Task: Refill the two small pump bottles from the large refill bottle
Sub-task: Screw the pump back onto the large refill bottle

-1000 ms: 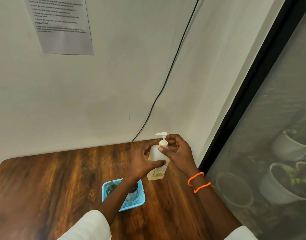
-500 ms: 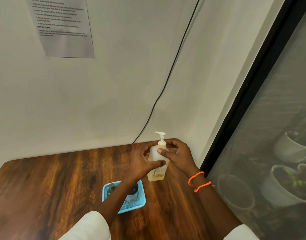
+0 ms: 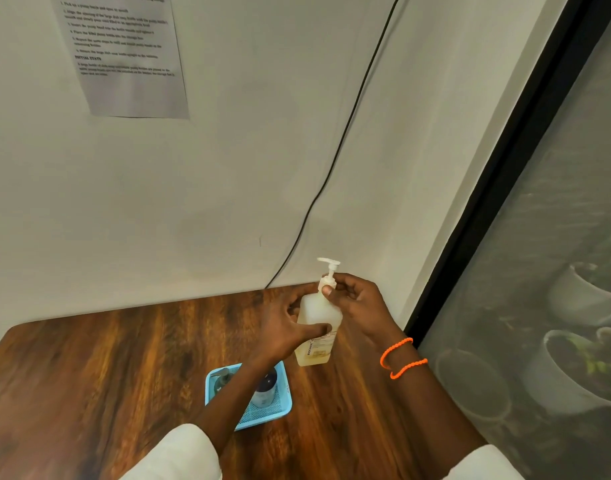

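The large refill bottle (image 3: 318,323), translucent with pale yellow liquid low inside and a white pump head (image 3: 329,268), stands upright on the wooden table (image 3: 106,368) near the wall. My left hand (image 3: 286,327) wraps around its body. My right hand (image 3: 356,299) pinches the collar just under the pump head. In a small blue basket (image 3: 283,407) nearer to me stand two small bottles: one grey with a pump (image 3: 222,377), and one with a dark top (image 3: 265,389). My left forearm hides part of them.
A black cable (image 3: 331,161) runs down the wall to the table's back edge. A printed sheet (image 3: 124,53) hangs on the wall at the upper left. A dark-framed glass pane (image 3: 505,209) borders the table on the right, with plant pots (image 3: 581,372) behind it.
My right hand's fingers have shifted up from the bottle's shoulder to the pump collar. The pump head points a little more to the left. The bottle and my left hand stay in place.
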